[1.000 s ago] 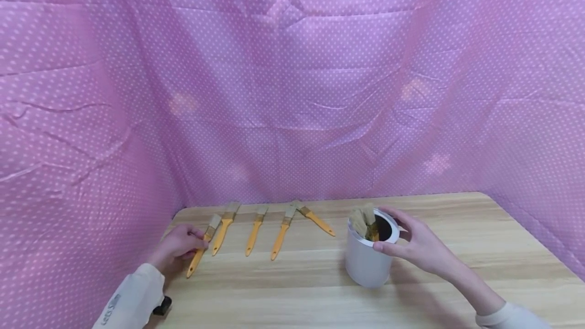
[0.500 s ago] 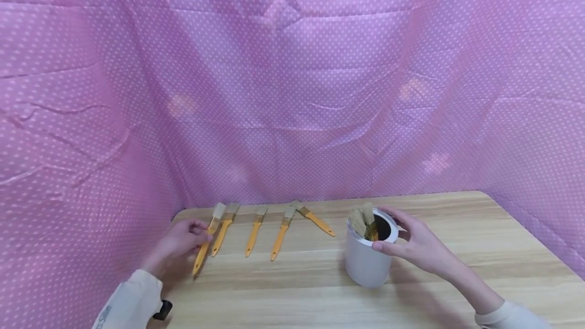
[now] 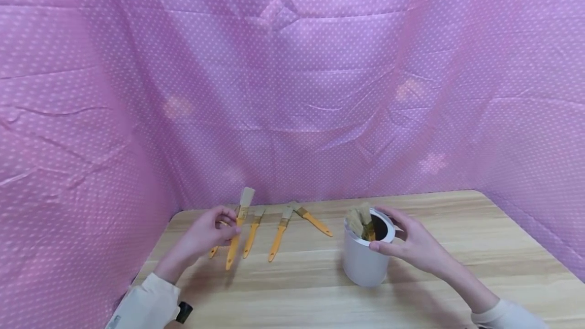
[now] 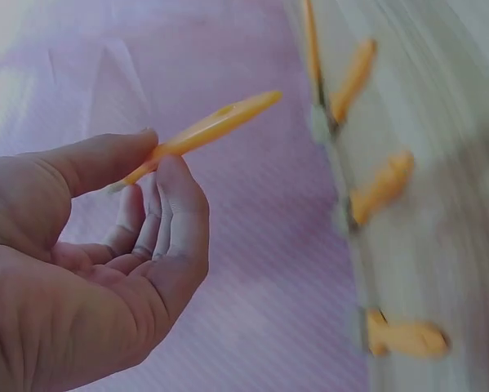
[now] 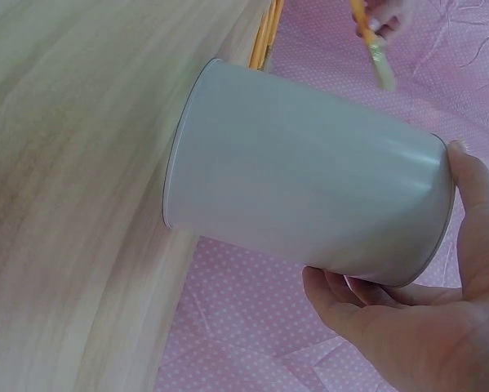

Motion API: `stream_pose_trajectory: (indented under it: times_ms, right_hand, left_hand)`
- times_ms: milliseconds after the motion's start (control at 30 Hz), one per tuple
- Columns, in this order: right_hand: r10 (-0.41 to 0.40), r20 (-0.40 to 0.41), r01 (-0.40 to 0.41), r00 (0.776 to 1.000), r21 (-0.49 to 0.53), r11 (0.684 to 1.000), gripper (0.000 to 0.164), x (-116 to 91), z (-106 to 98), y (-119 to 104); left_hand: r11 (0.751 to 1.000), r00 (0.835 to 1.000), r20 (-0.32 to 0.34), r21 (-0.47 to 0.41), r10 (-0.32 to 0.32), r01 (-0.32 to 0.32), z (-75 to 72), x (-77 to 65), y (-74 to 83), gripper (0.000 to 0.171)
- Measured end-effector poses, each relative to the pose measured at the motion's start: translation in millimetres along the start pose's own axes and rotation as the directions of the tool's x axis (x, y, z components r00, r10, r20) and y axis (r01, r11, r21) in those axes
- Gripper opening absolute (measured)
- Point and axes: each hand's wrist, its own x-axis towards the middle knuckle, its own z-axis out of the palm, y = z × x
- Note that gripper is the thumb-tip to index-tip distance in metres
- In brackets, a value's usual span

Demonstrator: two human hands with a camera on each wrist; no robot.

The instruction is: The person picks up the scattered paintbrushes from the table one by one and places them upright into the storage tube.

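My left hand [image 3: 207,230] pinches a paintbrush [image 3: 233,252] by its orange handle, between thumb and fingertips. The brush is up off the table with its pale bristles pointing upward; in the left wrist view its handle [image 4: 228,121] sticks out past the thumb. On the right, my right hand [image 3: 418,242] holds the rim of a light grey can [image 3: 363,265], thumb on the near side and fingers on the far side. The can stands upright on the table. Paintbrushes [image 3: 354,221] lean inside it, bristles up and handles mostly hidden.
Several more paintbrushes lie on the wooden table [image 3: 292,298]: one partly hidden behind the left hand, a slim brush [image 3: 250,240], another brush [image 3: 276,243] and a slanted brush [image 3: 317,224]. Pink dotted cloth [image 3: 292,90] hangs behind and at both sides.
My left hand has lifted the leftmost paintbrush off the table and carried it right, now in front of the neighbouring brush. The right hand keeps its hold on the can.
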Motion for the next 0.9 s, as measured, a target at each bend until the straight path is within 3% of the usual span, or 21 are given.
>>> stream_pose_trajectory:
  times_ms: [400,567,733,900]
  right_hand:
    - [0.003,-0.004,-0.003,1.000,-0.007,1.000,0.076,-3.3,0.4,-1.2]
    - [0.008,-0.005,-0.008,1.000,-0.009,1.000,0.077,-5.2,-1.3,-0.7]
    - [0.001,-0.014,-0.001,1.000,-0.001,1.000,0.077,-5.3,0.7,-0.1]
    - [-0.004,-0.013,0.004,1.000,0.018,1.000,0.079,-4.5,3.4,-0.2]
  left_hand:
    - [0.982,0.984,0.076,-0.105,0.163,-0.155,52.1,-13.9,69.7,0.035]
    - [0.955,0.968,0.079,-0.199,0.239,-0.219,80.5,-14.8,99.8,0.033]
    - [0.905,0.948,0.064,-0.324,0.311,-0.274,115.8,-11.9,123.4,0.034]
    - [0.892,0.936,0.051,-0.323,0.349,-0.315,151.0,-6.0,133.5,0.032]
